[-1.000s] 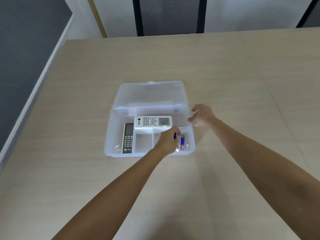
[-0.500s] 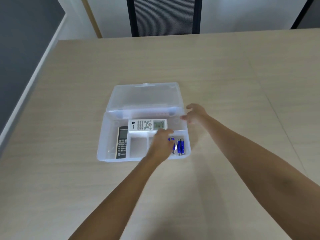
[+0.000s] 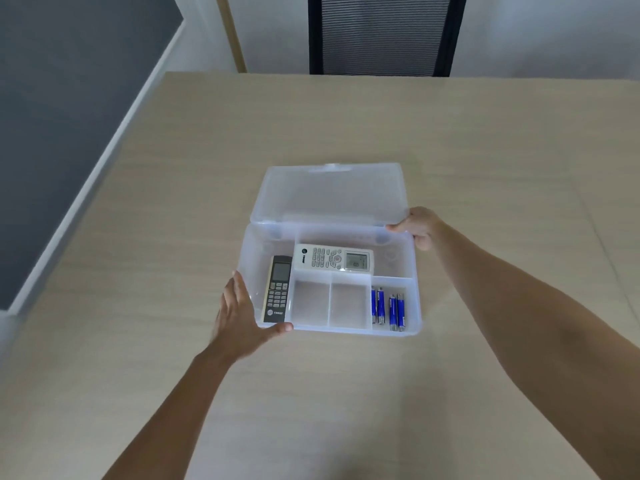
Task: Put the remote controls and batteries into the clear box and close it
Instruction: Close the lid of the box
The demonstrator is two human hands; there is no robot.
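Now both hands sit at opposite corners of the open box, with all items inside.

Left hand lies flat against the box's near-left corner, fingers together along the left wall, thumb spread along the front edge. Right hand pinches the far-right corner where the lid hinges; the lid lies back toward the table's far edge. Bare table surrounds the box. Black remote runs near-to-far by the left wall; white remote runs left-to-right, screen rightward. 4 batteries lie near-to-far in the near-right compartment.
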